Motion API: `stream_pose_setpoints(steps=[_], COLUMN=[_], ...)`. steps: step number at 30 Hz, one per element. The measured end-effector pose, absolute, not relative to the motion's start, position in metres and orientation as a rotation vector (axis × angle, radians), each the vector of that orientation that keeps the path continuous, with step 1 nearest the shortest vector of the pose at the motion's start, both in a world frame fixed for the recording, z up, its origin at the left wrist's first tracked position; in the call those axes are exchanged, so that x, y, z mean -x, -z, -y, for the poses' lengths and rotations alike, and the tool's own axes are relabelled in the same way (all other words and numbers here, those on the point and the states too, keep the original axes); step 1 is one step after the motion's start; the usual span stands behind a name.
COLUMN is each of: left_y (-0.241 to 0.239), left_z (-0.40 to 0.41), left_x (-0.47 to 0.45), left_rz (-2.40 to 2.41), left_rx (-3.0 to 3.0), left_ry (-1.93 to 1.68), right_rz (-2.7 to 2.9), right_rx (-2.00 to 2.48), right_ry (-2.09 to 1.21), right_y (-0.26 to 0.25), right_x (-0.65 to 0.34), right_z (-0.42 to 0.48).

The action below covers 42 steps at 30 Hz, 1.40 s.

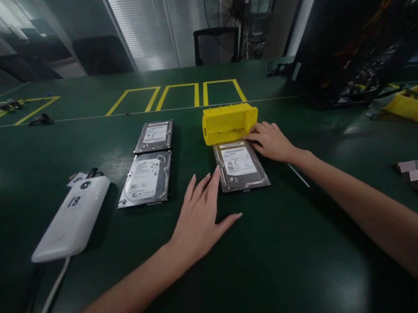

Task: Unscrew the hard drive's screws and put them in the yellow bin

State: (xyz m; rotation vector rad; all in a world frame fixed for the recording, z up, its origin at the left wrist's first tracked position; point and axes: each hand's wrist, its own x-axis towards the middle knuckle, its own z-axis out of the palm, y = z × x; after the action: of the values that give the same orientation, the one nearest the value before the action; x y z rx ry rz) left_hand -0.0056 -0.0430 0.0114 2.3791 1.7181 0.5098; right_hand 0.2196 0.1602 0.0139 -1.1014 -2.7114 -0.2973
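My left hand lies low over the table with its fingers spread. Its index fingertip meets the left edge of a hard drive, which lies flat with its white label up. At that drive's far right corner is my right hand, fingers apart, its fingertips by the drive and the lower edge of a yellow plastic bin. The bin stands just behind the drive, its hollow side facing me. To the left, a second hard drive and a third hard drive lie end to end.
A white power bank marked 18, with a cable, lies left. A thin rod is beside my right forearm. Yellow tape outlines mark the far table. An open black computer case and another yellow bin stand right.
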Motion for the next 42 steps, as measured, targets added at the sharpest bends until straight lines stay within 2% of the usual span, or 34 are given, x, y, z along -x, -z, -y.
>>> stream_pose_setpoints(steps=[11,23,35,42], left_y=[-0.018,-0.016,-0.012,-0.011], left_z=[0.033,0.021,0.013,0.012], left_x=[0.002,0.001,0.019,0.022], left_rz=[-1.71,-1.783,-1.56,-1.523], left_rx=[-2.592,-2.63,-2.409,-2.179], left_ry=[-0.483,-0.467,-0.597,-0.706], right_rz=[2.694,2.671,2.558,2.54], right_rx=[1.058,1.064,1.262,1.237], right_ry=[0.061,0.036,-0.104,0.003], right_y=[-0.012,-0.011,-0.01,-0.009], right_x=[-0.212,-0.211,-0.199,-0.2], right_z=[-0.155,-0.154,-0.146,-0.146])
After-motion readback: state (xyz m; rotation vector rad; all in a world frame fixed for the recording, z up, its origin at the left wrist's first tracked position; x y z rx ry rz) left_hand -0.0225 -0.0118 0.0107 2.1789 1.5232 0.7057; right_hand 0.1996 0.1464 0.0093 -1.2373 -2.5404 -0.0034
